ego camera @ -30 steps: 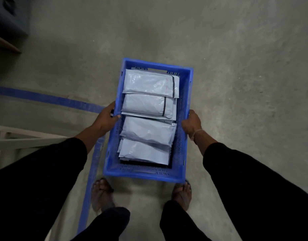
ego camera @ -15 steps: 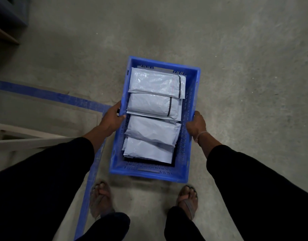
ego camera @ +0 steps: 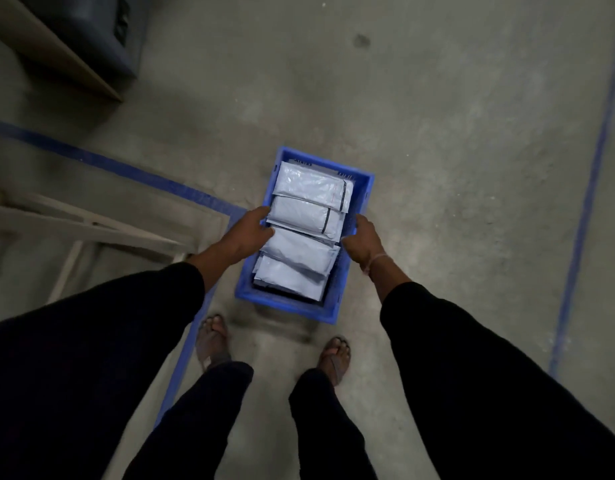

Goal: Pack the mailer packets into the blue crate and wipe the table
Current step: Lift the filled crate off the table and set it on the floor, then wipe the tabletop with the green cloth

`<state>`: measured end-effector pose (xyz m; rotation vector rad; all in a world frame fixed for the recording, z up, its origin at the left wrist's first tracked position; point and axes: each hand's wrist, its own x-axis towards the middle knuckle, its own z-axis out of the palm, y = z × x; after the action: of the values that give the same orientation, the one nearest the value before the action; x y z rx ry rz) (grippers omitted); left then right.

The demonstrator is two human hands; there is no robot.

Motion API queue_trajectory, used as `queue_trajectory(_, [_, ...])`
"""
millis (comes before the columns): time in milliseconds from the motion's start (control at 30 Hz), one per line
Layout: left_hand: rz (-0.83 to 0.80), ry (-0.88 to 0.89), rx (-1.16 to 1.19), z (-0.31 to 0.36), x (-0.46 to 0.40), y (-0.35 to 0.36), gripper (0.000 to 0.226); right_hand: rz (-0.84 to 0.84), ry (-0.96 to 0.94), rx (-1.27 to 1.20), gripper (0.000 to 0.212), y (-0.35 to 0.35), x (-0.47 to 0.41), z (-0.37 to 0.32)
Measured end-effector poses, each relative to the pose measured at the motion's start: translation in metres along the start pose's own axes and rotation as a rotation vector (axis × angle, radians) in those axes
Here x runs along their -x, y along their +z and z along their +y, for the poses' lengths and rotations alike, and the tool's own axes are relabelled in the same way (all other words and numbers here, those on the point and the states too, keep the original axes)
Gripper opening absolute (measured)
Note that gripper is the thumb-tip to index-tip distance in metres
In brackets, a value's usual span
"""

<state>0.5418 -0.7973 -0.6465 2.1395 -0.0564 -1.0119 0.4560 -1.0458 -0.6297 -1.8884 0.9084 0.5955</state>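
Head view shows left hand (ego camera: 245,233) and right hand (ego camera: 363,241) gripping the rigid blue plastic crate (ego camera: 358,216) by its long rims, the sound hold for slippery, soft grey mailer packets (ego camera: 304,233).

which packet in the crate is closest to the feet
The bottom packet, overlapped by the next one, lies at the crate's near end.

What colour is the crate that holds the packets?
Blue; the crate shows best in the head view.

One crate (ego camera: 356,244) at centre, four packets (ego camera: 313,189) inside. Two hands (ego camera: 245,233) at 9 and 3 of it. Two feet (ego camera: 212,337) at 6. Two floor lines (ego camera: 590,188).
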Motion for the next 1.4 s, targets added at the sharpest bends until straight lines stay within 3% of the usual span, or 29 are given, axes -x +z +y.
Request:
queue_trajectory(133, [0.037, 0.075, 0.02, 0.084, 0.103, -0.042, 0.058, -0.022, -0.106, -0.029, 0.071, -0.045, 0.103, -0.068])
queue_trajectory(267, [0.14, 0.151, 0.077, 0.144, 0.211, -0.09, 0.059, -0.044, -0.242, -0.039, 0.082, -0.075, 0.158, -0.09])
queue_trajectory(400, [0.245, 0.209, 0.192, 0.175, 0.314, -0.125, 0.055, -0.004, -0.35, -0.081, 0.073, -0.104, 0.3, -0.17])
queue_trajectory(533, [0.345, 0.283, 0.249, 0.181, 0.401, -0.15, 0.053, -0.068, -0.491, -0.121, 0.063, -0.101, 0.386, -0.221])
queue_trajectory(700, [0.452, 0.392, 0.363, 0.166, 0.485, -0.184, 0.047, -0.147, -0.717, -0.143, 0.058, -0.07, 0.458, -0.274])
queue_trajectory(1033, [0.719, 0.503, 0.5, 0.083, 0.591, -0.282, 0.037, -0.33, -0.933, -0.065, 0.054, 0.066, 0.529, -0.354])
queue_trajectory(1200, [0.94, 0.399, 0.471, 0.017, 0.621, -0.317, 0.034, -0.294, -1.087, 0.077, 0.05, 0.138, 0.541, -0.379])
queue_trajectory(1400, [1.177, 0.2, 0.25, -0.053, 0.63, -0.356, 0.036, -0.135, -1.499, 0.494, 0.038, 0.196, 0.54, -0.41])
